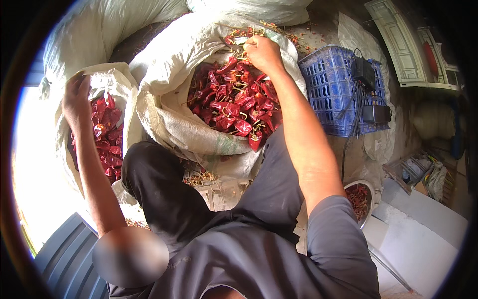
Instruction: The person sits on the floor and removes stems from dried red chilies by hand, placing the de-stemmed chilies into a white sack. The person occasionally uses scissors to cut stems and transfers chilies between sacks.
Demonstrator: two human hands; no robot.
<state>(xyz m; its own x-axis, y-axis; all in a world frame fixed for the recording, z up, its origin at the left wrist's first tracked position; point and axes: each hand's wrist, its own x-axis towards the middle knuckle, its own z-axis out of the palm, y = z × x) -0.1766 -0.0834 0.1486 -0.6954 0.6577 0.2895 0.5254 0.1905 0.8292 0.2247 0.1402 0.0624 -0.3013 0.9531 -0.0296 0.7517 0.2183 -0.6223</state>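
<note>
Dried red chili peppers (231, 104) fill a large white woven sack (175, 123) open between my knees. My right hand (263, 52) is over the sack's far rim, its fingers curled near chili stems and scraps; whether they pinch any of these is unclear. At the left stands a smaller white woven sack (130, 108), also holding dried red chilies (108, 145). My left hand (77, 99) is at this sack's far left rim, fingers pointing away from me. Its fingertips are dark against the glare, and its grip cannot be made out.
A blue plastic crate (325, 82) with black adapters (363, 73) and cables stands right of the large sack. Full white sacks (86, 33) lie beyond. A bowl of red pieces (357, 202) sits at my right. Stems and scraps (201, 177) litter the floor.
</note>
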